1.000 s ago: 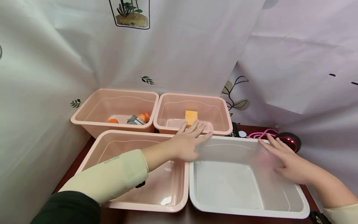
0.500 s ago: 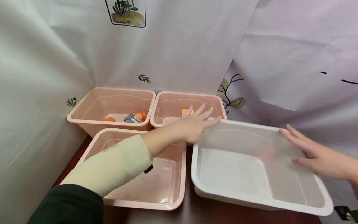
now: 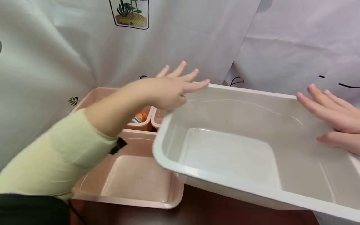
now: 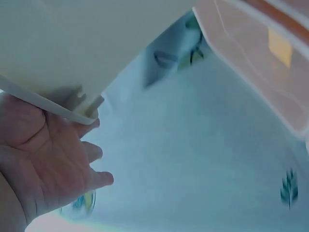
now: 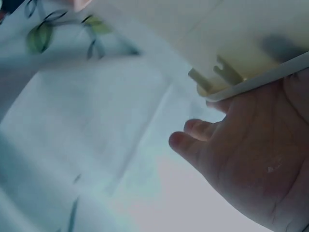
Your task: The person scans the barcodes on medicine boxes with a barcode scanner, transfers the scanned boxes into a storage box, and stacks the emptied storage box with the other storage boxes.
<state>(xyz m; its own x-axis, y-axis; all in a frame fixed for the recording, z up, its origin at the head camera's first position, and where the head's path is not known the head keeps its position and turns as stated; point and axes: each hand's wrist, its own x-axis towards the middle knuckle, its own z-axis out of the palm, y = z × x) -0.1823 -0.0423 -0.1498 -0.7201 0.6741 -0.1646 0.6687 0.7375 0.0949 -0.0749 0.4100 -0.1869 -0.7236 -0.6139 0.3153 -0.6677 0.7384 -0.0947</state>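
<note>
A white plastic bin is raised and slanted in the head view, its near right side lowest. My left hand holds its far left corner, and the left wrist view shows the palm beneath the rim. At the far right my right hand holds the opposite corner, thumb inside the bin and fingers extended past the rim. The right wrist view likewise has the palm under the rim. The bin's left end overlaps a pink bin standing on the table.
Behind stand two more pink bins, mostly covered by my left arm and the white bin; one holds orange and grey items. A yellow block lies in the other. A patterned curtain encloses the dark red table.
The white bin has risen from the table, come nearer and tilted, with both hands moving along at its rim. The small rear pink bin has become largely hidden.
</note>
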